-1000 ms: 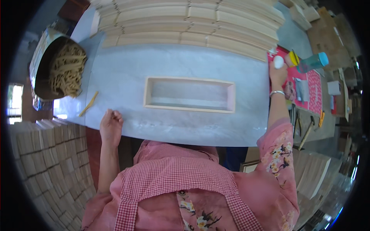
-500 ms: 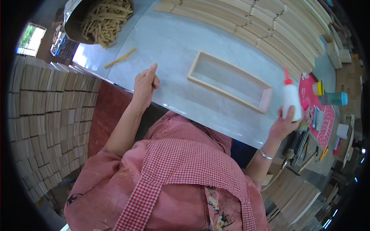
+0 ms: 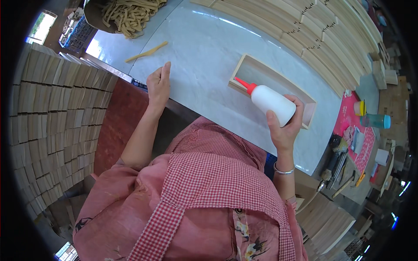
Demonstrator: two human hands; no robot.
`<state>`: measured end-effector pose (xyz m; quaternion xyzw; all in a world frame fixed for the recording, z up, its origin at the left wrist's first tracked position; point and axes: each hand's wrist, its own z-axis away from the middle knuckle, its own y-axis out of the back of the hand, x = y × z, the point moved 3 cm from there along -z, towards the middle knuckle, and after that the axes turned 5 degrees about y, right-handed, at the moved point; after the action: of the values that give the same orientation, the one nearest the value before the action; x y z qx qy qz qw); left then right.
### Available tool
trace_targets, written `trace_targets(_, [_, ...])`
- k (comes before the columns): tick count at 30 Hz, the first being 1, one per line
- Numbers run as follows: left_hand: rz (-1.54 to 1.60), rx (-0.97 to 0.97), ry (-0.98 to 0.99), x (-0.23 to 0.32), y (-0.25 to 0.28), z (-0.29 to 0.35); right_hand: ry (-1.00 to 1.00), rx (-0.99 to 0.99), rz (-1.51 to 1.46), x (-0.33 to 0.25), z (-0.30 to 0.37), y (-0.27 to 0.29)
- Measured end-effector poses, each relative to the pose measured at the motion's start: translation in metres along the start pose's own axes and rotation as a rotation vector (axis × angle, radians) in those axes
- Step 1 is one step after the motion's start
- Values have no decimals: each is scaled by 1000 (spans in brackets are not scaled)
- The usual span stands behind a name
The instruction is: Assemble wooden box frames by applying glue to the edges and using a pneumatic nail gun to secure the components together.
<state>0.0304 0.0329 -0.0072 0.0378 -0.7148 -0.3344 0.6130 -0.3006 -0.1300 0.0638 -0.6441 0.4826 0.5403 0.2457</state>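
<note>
A white squeeze bottle [image 3: 274,104] with a red pointed nozzle lies tilted in my right hand [image 3: 287,126], whose fingers and thumb wrap its base end. Its tip points up and left, over the near left part of a long rectangular wooden frame [image 3: 278,69]. That frame rests on the pale, glossy tabletop [image 3: 191,65], and the bottle hides part of its near side. My left hand [image 3: 159,85] is closed at the table's front edge, thumb pointing up, with nothing visible in it. Beyond it lies a thin yellowish strip [image 3: 146,52].
Wooden boards [image 3: 300,26] with jointed ends line the table's far side. A container of tan strips [image 3: 133,17] stands far left. Stacked wood pieces [image 3: 56,117] rise at left. At right are a teal jar [image 3: 375,121], a pink mat [image 3: 344,115] and several tools [image 3: 337,167].
My right hand has brought the bottle leftward from the table's right end and tipped it from upright to slanting over the frame. My left hand stays closed near the table edge.
</note>
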Motion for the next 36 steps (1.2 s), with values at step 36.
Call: trace_targets(36, [-37,27,-247,5,-10,18,127,148,271,7,-58,-14])
